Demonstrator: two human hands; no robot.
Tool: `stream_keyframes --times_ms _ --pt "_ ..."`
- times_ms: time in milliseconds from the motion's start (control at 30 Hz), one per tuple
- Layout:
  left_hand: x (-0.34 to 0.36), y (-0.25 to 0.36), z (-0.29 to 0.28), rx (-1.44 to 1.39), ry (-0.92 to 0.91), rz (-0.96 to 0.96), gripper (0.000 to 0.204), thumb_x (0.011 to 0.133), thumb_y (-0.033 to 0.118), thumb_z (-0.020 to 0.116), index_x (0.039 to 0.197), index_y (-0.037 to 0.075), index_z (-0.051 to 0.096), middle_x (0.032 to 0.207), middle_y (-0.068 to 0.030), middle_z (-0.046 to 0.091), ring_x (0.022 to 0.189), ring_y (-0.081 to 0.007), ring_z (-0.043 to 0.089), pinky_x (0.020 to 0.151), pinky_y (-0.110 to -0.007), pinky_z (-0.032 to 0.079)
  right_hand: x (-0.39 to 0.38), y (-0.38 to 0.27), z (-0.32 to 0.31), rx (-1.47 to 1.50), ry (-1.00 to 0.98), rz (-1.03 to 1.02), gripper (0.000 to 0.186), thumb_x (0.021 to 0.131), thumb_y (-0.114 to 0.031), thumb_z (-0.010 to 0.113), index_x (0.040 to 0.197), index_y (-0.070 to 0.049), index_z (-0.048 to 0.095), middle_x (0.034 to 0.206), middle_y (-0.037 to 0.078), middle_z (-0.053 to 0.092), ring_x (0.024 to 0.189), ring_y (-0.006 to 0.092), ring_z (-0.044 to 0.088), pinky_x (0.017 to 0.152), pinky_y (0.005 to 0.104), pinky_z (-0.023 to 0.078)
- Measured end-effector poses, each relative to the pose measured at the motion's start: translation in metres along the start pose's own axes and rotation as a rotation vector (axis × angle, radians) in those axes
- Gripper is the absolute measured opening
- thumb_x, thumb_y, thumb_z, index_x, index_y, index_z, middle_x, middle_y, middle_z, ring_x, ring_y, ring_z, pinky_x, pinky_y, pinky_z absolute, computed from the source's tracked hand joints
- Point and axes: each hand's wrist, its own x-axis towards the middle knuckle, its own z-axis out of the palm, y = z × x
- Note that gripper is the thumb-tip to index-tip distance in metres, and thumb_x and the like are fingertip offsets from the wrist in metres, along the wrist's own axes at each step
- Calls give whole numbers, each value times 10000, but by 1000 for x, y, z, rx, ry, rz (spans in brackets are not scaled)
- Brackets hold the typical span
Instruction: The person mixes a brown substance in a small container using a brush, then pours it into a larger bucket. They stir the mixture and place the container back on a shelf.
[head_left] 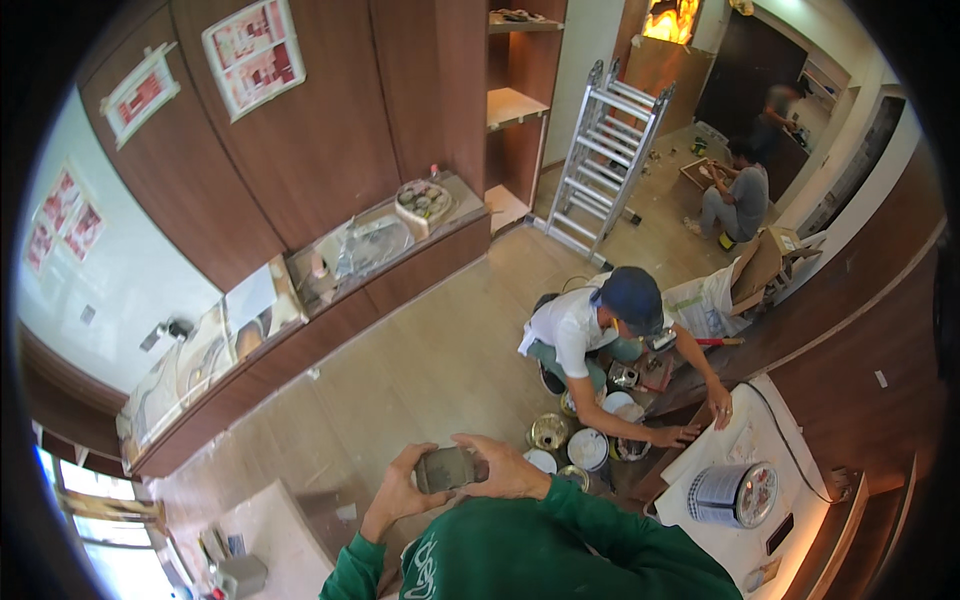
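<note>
A small grey, dusty rectangular block (445, 468), possibly a sanding pad, is held between both hands in front of my green-clad body. My left hand (405, 485) has its fingers round the block's left end, and my right hand (500, 465) grips its right side. Beyond my hands, several paint tins and lids (588, 447) stand on the floor.
A crouching co-worker (590, 335) in a white shirt reaches toward a white-covered surface (770, 420) with a large tin (730, 495). A ladder (605, 160) leans behind; two people (740, 195) work farther back. A long low bench (370, 285) lines the left wall.
</note>
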Motion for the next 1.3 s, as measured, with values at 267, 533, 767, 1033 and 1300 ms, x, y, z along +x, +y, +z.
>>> stream_keyframes --times_ms 267,533,767,1033,1300 --pt "162 -52 -44 173 111 -106 749 571 292 912 1192 -4 616 1097 -186 664 1012 -307 663 863 -386 532 160 57 -104 7 39 -134 666 811 -268 792 1373 -42 513 1271 150 600 924 201 670 743 289 573" --pt "394 -59 -89 120 286 -194 683 575 235 917 1143 -25 644 996 -139 713 866 -225 687 791 -343 553 350 30 -351 66 441 -243 455 863 -259 742 1217 -1 619 1071 153 713 843 223 719 755 345 571" --pt "557 -109 -81 -239 204 -119 431 806 52 730 1225 37 630 1031 -130 703 888 -238 680 771 -350 558 487 101 -479 -50 308 -175 472 878 -326 708 1197 13 630 1019 163 730 819 256 712 779 374 563" --pt "808 -106 -117 73 85 -60 734 565 255 925 1143 -74 613 1044 -218 685 956 -307 671 844 -393 528 503 308 -717 140 600 485 601 884 -313 703 1375 -24 510 1231 193 624 1025 293 662 862 408 549" --pt "1034 -39 -171 311 -137 343 780 573 244 923 1222 -16 580 1117 -203 638 1011 -347 636 881 -401 509 439 212 -979 -1378 1046 1129 792 717 -370 778 1389 -60 496 1231 221 623 1157 381 591 971 499 471"
